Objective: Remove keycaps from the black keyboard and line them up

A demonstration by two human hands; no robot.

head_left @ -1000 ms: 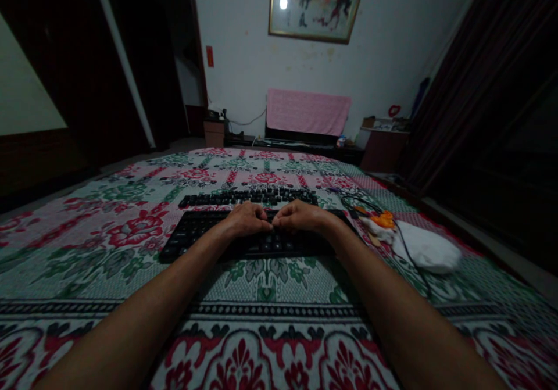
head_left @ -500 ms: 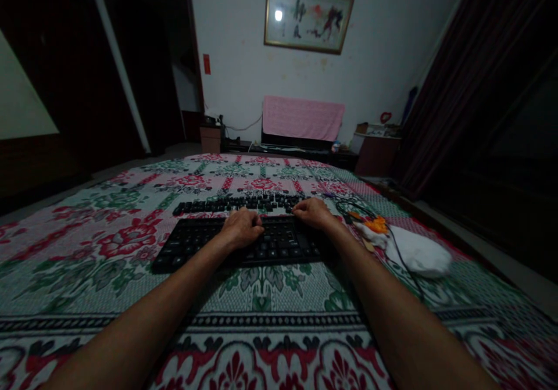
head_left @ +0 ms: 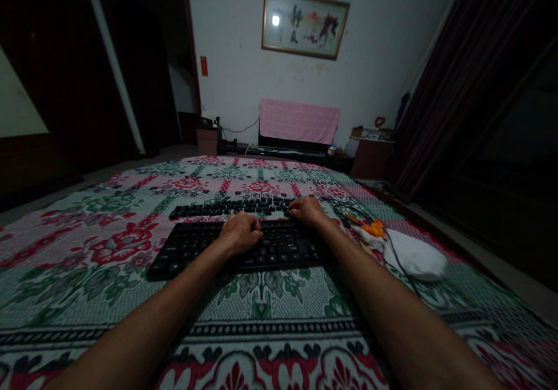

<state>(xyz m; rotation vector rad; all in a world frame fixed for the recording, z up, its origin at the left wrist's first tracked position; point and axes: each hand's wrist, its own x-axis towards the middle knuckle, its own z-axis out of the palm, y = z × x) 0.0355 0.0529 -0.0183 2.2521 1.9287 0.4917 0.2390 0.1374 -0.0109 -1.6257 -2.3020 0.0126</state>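
Observation:
A black keyboard (head_left: 187,247) lies on the flowered bedspread, with some of its keys in place and bare patches among them. Over its middle rests my left hand (head_left: 241,231), fingers curled and thumb pressed in; what they hold, if anything, is hidden. Behind the keyboard, loose black keycaps (head_left: 209,208) are set out in rows. My right hand (head_left: 307,211) reaches to the right end of these rows, thumb and fingertips pinched at a dark keycap. Its wrist passes above the right end of the keyboard.
To the right lie a white cloth bundle (head_left: 416,254), an orange item (head_left: 374,228) and a black cable (head_left: 394,253). The bedspread (head_left: 261,297) spreads all around. Farther off are a pink cloth (head_left: 299,121) over a dark flat object and a small cabinet (head_left: 372,156).
The view has tilted and shifted slightly. Both hands stay in nearly the same places, the left over the keyboard and the right at the loose keycaps.

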